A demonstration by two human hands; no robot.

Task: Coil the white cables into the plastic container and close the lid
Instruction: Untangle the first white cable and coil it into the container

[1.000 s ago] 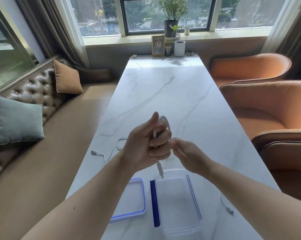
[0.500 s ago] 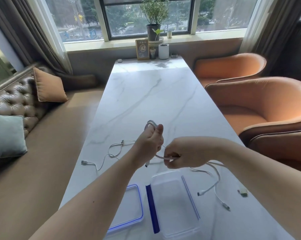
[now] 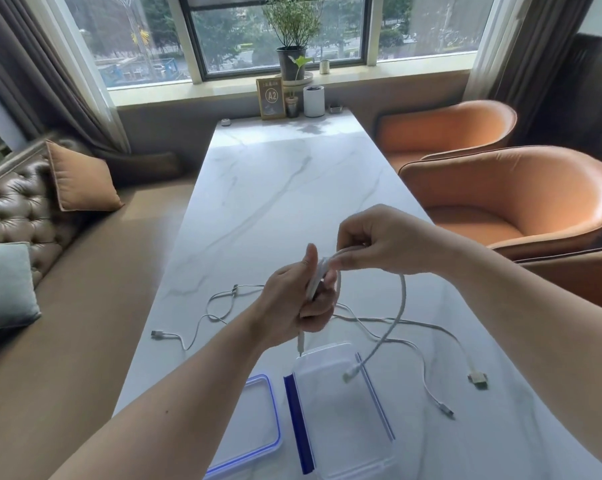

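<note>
My left hand [image 3: 299,303] is closed around a small bundle of white cable loops, held above the marble table [image 3: 285,202]. My right hand [image 3: 379,244] pinches the same white cable [image 3: 401,299] just right of the bundle; its loose tail hangs down, and the plug dangles over the clear plastic container [image 3: 341,414] with blue clips. The container stands open near the front edge. Its blue-rimmed lid [image 3: 254,424] lies flat to the left. A second white cable [image 3: 216,303] lies on the table at left. More white cable [image 3: 431,372] trails at right.
Two orange armchairs [image 3: 514,202] stand along the table's right side. A brown tufted sofa [image 3: 18,206] with cushions runs along the left. At the far end by the window stand a framed sign [image 3: 271,98], a white cup [image 3: 314,100] and a potted plant [image 3: 292,53].
My right hand has risen and drawn the cable up over the left hand's bundle. The view has shifted left, showing more cable on the right of the table.
</note>
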